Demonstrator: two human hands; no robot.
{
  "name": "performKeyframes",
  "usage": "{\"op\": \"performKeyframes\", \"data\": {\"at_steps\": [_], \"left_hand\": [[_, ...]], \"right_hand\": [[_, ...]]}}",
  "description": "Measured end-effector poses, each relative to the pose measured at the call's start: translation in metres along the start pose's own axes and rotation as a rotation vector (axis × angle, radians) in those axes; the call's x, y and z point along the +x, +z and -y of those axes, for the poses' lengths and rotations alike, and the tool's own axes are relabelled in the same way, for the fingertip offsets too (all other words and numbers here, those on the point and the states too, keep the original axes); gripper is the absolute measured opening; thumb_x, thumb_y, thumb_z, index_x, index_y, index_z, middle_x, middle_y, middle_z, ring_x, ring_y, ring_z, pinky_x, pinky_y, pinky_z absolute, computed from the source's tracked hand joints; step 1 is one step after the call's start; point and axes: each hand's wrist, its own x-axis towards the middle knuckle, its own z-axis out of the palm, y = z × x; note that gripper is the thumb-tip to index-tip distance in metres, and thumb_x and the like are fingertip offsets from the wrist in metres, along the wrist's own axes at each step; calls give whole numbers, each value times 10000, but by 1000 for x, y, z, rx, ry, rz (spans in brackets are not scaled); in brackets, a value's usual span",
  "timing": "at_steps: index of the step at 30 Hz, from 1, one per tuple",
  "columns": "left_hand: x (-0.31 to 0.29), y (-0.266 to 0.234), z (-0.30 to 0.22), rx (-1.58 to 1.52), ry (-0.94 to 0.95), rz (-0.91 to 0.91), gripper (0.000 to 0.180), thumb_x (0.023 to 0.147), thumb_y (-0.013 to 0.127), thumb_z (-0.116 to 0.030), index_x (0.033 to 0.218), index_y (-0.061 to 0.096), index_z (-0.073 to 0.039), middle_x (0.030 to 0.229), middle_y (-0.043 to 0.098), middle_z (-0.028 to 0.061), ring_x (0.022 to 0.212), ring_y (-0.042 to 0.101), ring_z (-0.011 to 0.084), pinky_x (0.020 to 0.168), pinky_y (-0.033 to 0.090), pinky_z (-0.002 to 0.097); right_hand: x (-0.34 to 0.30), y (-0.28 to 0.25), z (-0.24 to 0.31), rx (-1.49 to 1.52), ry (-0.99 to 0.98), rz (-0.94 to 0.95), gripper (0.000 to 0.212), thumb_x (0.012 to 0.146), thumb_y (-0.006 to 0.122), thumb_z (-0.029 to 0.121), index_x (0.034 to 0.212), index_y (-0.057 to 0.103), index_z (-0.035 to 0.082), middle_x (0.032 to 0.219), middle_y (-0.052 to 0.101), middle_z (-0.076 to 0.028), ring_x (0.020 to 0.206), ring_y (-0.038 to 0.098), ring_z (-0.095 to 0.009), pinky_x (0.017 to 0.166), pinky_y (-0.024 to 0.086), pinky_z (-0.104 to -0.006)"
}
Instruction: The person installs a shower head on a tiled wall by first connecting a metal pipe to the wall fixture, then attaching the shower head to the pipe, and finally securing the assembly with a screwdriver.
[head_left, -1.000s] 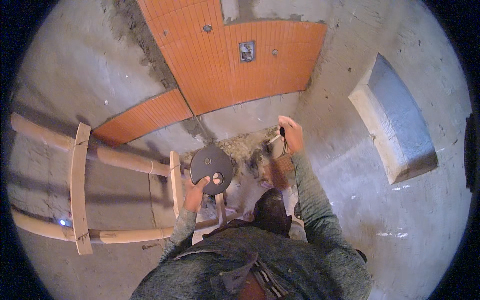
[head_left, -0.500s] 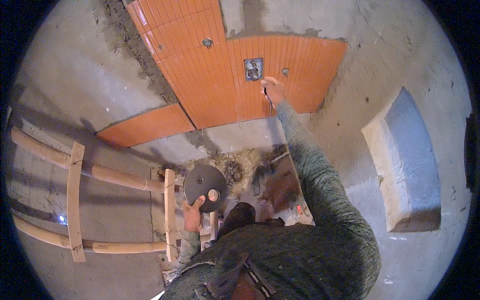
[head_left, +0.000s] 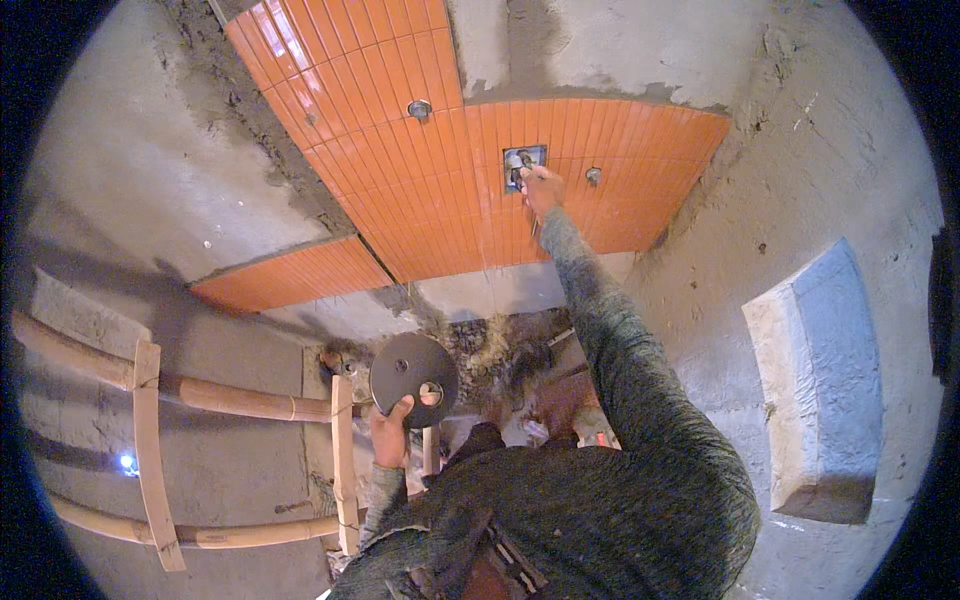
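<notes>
My left hand [head_left: 390, 434] grips the lower left edge of a round dark plate [head_left: 398, 368] with two holes, the lower one larger. Its thumb lies on the plate's face. Out in front, my right hand [head_left: 543, 192] is closed at the lower right corner of a square wall box [head_left: 512, 157] set among orange tiles [head_left: 400, 165]. A metal fitting inside the box is partly covered by my fingers. Something thin sticks out below that hand, blurred, and I cannot make out what it is.
Round pipe outlets [head_left: 419, 110] poke through the tiles on both sides of the box. A wooden ladder-like frame [head_left: 146, 440] stands to the left. On the right, a recess [head_left: 815, 390] is cut into the plastered wall. Rubble [head_left: 480, 350] lies below the tiles.
My right hand has risen from just below the wall box to its lower corner and its fitting. The left hand still holds the round plate. The whole view has shifted slightly.
</notes>
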Motion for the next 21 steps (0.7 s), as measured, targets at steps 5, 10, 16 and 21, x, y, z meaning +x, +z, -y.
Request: {"op": "performKeyframes", "data": {"at_steps": [5, 10, 16, 21], "left_hand": [[56, 7, 8, -44, -46, 100, 343, 879, 739, -108, 1187, 648, 13, 1092, 707, 75, 934, 668, 178, 843, 519, 329], [90, 28, -18, 41, -4, 289, 326, 894, 721, -110, 1184, 656, 23, 1081, 712, 85, 917, 673, 177, 838, 518, 328], [109, 58, -45, -21, -11, 413, 242, 910, 709, -120, 1111, 703, 16, 1024, 730, 51, 907, 660, 141, 836, 503, 297], [128, 51, -29, 141, -3, 394, 220, 917, 710, -129, 1089, 713, 9, 1018, 732, 39, 908, 650, 122, 845, 498, 294]], "right_hand": [[13, -29, -33, -346, -370, -96, 181, 927, 707, 174, 1040, 737, 35, 746, 670, -20, 586, 581, -68, 472, 425, -223], [-27, -28, 27, -107, 17, 20, 210, 927, 712, 211, 1024, 736, 26, 741, 673, -18, 599, 578, -67, 508, 440, -226], [-25, -22, 48, -195, 50, 56, 194, 916, 728, 242, 961, 752, 55, 703, 659, 3, 589, 572, -67, 508, 436, -241], [-32, -1, 52, -477, -103, -111, 199, 899, 724, 266, 874, 750, 71, 666, 662, -20, 622, 618, -145, 593, 489, -330]]}}
